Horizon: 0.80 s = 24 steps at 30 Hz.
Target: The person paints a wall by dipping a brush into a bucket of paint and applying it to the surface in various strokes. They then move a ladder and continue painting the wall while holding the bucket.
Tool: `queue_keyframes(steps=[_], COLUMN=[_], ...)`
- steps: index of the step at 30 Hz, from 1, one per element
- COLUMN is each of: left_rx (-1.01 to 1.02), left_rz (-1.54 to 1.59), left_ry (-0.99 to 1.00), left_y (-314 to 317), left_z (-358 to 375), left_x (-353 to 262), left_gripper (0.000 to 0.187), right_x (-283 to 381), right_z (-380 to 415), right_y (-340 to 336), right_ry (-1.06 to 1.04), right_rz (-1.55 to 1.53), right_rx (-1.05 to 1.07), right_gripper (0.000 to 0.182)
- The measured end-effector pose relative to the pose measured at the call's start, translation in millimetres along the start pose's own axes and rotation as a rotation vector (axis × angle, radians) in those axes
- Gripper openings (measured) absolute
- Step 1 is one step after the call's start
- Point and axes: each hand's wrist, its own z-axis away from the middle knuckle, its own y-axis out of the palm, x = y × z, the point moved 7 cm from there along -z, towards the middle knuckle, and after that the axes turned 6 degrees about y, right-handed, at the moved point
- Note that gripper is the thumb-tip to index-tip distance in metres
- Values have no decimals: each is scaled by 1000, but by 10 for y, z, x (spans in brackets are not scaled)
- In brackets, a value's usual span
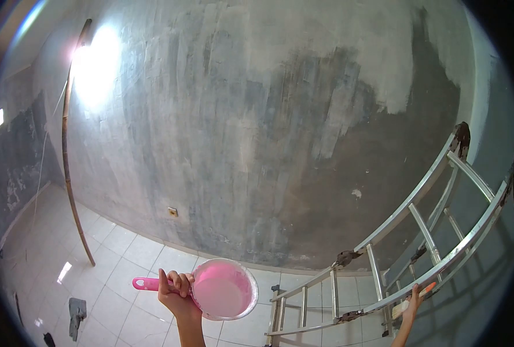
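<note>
My left hand [179, 295] is closed around the handle of a pink water dipper [252, 289], fingers right at its rim. Whitish paint [219, 294] lies inside the bowl, and pale smears coat the rim and inner wall. At the lower right, my right hand [410, 309] is wrapped round a paintbrush [400, 310]. Its orange handle end points up and right, while the pale brush head shows on the left side of the hand. In this view that hand overlaps the lower rail of an aluminium folding ladder [374, 272].
A grey wall [210, 133] rises ahead, patchily coated with lighter paint at the top. Against it at the left leans a bamboo pole [66, 144] beside a bright lamp [98, 66]. A socket [172, 212] sits low. On the tiled floor [115, 254] lies a grey cloth [77, 318].
</note>
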Motion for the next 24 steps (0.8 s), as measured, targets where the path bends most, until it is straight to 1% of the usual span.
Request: queue_keyframes(steps=[2, 5, 6, 9, 10, 11, 12, 14, 15, 16, 19, 20, 21, 23, 24], left_rx=[18, 40, 35, 56, 65, 46, 26, 10, 19, 29, 3, 4, 8, -1, -5], left_rz=[22, 27, 45, 49, 39, 33, 25, 15, 11, 3, 16, 11, 7, 12, 19], left_ry=[-17, -57, -74, -94, -99, -95, -93, -76, -62, -47, -16, 0, 7, -1, -4], left_y=[50, 94, 124, 197, 217, 225, 227, 183, 163, 150, 151, 137, 123, 120, 142], left_z=[18, 99, 152, 216, 208, 201, 192, 137, 103, 80, 84, 96, 96, 106, 123], left_x=[94, 195, 222, 246, 266, 295, 322, 317, 328, 329, 327, 306, 305, 349, 374], left_gripper=[51, 51, 51, 51, 51, 51, 51, 51, 51, 51, 51, 51, 51, 51, 51], right_x=[-18, -24, -34, 259, 264, 182, 67, -85, -81, -43, 43, 105, 98, 86, -14], right_z=[20, 31, 59, 312, 354, 292, 214, 89, 83, 96, 205, 245, 262, 265, 190], right_y=[-35, -25, -6, 190, 198, 176, 90, 13, 49, 77, 111, 125, 107, 66, -12], right_ry=[30, 75, 80, -182, -136, -123, -102, -11, 62, 7, -8, -61, -17, -56, -28], right_rz=[14, 66, 31, -160, -106, -129, -83, -30, -26, -51, -21, -24, 7, 24, 17], right_rx=[-74, -47, -34, -143, -121, -113, -149, -112, -43, -75, -165, -126, -123, -177, -151], right_gripper=[71, 78, 75, 61, 58, 58, 58, 65, 73, 71, 66, 69, 68, 64, 60])
